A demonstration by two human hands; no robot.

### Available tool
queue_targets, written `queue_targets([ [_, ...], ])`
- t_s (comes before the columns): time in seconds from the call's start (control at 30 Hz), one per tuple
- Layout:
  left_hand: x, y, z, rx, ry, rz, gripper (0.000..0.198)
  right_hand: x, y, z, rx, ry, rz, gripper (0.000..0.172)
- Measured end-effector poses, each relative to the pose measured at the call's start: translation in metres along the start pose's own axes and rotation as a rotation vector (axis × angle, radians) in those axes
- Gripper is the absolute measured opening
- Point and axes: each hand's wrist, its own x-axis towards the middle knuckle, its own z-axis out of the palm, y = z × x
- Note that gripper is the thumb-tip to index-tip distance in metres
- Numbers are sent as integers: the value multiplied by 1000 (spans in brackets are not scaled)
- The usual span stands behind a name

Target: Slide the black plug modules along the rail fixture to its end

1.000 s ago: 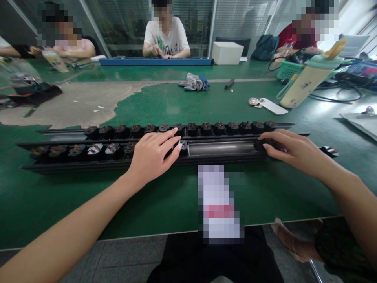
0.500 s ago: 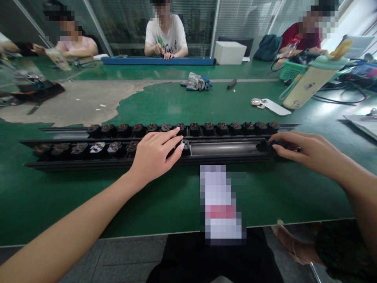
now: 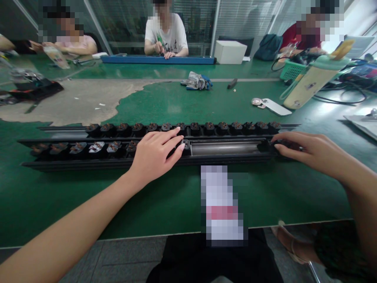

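Note:
In the head view a long black channel (image 3: 224, 158) lies across the table, with a row of black sockets with copper-coloured contacts (image 3: 78, 148) in its left half. My left hand (image 3: 156, 153) lies over this row, thumb and index finger closed about a black socket (image 3: 185, 147) at the row's right end. Its other fingers extend toward the rear row. At the channel's right end my right hand (image 3: 306, 149) pinches a black socket (image 3: 269, 145), partly hidden by the fingers. Between the two hands the metallic channel floor (image 3: 226, 148) shows.
Behind lies a second channel (image 3: 288, 126) with more sockets (image 3: 209, 126). A blurred white paper (image 3: 220, 196) is near the front edge. Gloves (image 3: 196, 80), a phone (image 3: 276, 107), a bottle (image 3: 313, 83) and a white box (image 3: 230, 52) stand farther back. Several people sit around the table.
Both hands keep almost the same place and grip. The view has shifted very slightly; the channels and sockets stay as they were.

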Motion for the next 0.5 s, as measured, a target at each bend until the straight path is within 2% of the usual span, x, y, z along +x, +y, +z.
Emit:
queue_targets([
  [0.5,0,0,0,4,7,7,42,-4,-1,1,22,42,55,46],
])
